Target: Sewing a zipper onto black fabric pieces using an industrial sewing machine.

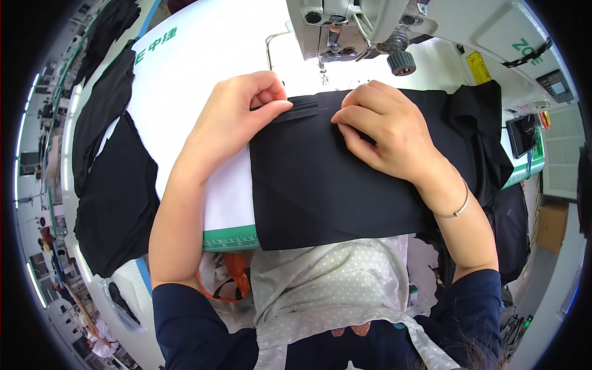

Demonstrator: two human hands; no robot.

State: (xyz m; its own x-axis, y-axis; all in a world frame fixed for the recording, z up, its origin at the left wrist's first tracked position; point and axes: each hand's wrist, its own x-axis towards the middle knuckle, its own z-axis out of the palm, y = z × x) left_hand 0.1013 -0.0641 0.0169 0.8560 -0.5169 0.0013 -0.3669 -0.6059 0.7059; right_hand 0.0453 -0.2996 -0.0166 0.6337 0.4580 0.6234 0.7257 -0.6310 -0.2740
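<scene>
A large piece of black fabric [327, 191] lies flat on the white machine table, its far edge just before the sewing machine's needle area. On its far left corner is a small black strip [303, 106] with several narrow layered folds. My left hand [240, 111] is closed in a pinch at the left end of this strip, thumb against the curled forefinger. My right hand [385, 126] is closed too, a little to the right of the strip. Its thumb and fingertips come together on the fabric; whether they lift a fold there is hidden.
The sewing machine head [345, 31] with a dark knob [401, 61] stands beyond my hands. Fabric bunches up [484, 135] at the right. More black cloth pieces [117, 197] lie at the left. A green ruler strip [231, 237] edges the table near me.
</scene>
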